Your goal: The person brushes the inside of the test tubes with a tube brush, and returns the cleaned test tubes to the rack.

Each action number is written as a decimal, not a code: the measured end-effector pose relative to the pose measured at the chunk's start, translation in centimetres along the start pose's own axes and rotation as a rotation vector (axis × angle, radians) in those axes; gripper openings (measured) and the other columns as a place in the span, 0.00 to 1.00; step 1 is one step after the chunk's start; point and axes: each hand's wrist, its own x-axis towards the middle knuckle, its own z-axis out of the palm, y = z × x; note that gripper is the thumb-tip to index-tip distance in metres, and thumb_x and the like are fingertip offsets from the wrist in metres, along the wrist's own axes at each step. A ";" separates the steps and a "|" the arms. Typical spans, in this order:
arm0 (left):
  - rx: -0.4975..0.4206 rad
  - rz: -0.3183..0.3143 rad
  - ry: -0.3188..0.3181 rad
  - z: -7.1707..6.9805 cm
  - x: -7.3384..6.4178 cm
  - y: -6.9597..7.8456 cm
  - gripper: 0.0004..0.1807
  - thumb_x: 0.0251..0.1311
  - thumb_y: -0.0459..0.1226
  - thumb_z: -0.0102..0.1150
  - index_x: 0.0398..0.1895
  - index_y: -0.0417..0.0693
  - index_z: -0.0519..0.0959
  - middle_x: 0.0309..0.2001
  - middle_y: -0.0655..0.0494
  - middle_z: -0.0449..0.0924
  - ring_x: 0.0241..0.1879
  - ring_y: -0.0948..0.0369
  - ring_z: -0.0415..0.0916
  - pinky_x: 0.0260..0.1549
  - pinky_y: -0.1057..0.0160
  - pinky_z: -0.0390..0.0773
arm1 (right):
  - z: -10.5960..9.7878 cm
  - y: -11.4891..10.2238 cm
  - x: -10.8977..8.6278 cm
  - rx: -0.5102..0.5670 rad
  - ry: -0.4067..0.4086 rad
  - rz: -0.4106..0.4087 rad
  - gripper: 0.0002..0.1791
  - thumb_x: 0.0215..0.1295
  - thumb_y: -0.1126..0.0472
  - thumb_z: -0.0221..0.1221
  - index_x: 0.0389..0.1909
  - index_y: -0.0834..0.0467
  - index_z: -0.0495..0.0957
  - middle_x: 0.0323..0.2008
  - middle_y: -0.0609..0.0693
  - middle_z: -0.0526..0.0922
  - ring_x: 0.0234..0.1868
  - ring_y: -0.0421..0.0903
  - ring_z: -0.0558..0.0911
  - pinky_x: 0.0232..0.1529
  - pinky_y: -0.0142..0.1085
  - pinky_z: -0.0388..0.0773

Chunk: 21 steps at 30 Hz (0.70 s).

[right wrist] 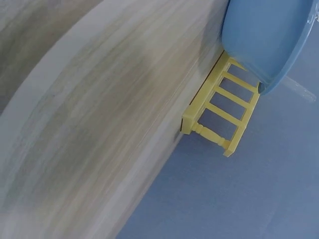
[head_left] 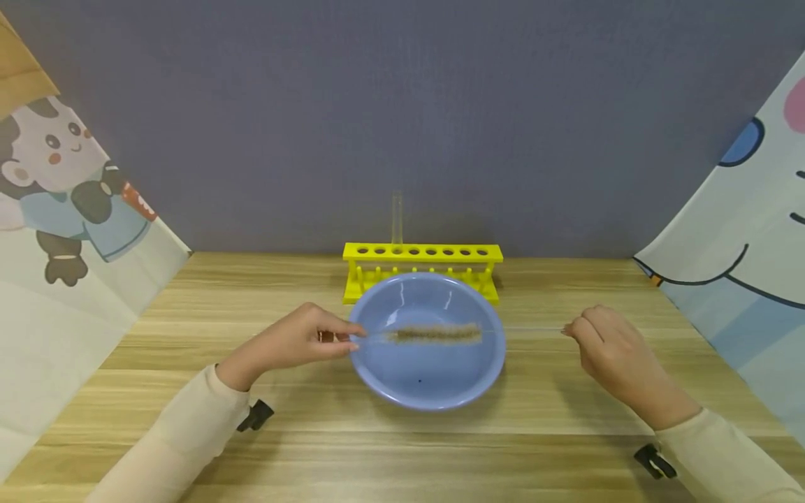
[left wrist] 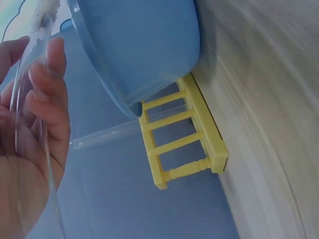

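Over the blue basin, a bristle brush lies level between the two hands. My left hand grips a clear test tube at the basin's left rim, its mouth toward the right. In the left wrist view, the pale tip of the brush is at the tube's mouth; how far it reaches inside is hard to tell. To the right of the basin, my right hand pinches the end of the brush's thin wire handle. The right wrist view does not show that hand.
Behind the basin stands a yellow test tube rack, its lower front partly hidden. Another clear test tube stands upright in it. All this is on a wood-grain table before a grey backdrop. Printed cloths hang at both sides.
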 end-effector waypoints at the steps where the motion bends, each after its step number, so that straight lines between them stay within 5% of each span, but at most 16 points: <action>1: -0.016 -0.010 -0.005 -0.1 0.0 0.0 0.14 0.61 0.39 0.60 0.47 0.41 0.83 0.29 0.62 0.83 0.18 0.72 0.65 0.16 0.72 0.68 | 0.0 0.0 -0.1 0.001 0.006 0.002 0.19 0.73 0.65 0.39 0.21 0.65 0.67 0.20 0.53 0.66 0.19 0.49 0.65 0.20 0.36 0.61; 21: -0.267 -0.084 -0.109 -1.3 -0.2 -0.2 0.13 0.65 0.32 0.53 0.49 0.37 0.80 0.22 0.58 0.77 0.13 0.67 0.62 0.10 0.69 0.66 | -0.9 0.2 0.7 -0.016 0.167 0.007 0.18 0.72 0.65 0.43 0.21 0.67 0.68 0.17 0.55 0.66 0.16 0.50 0.63 0.17 0.37 0.57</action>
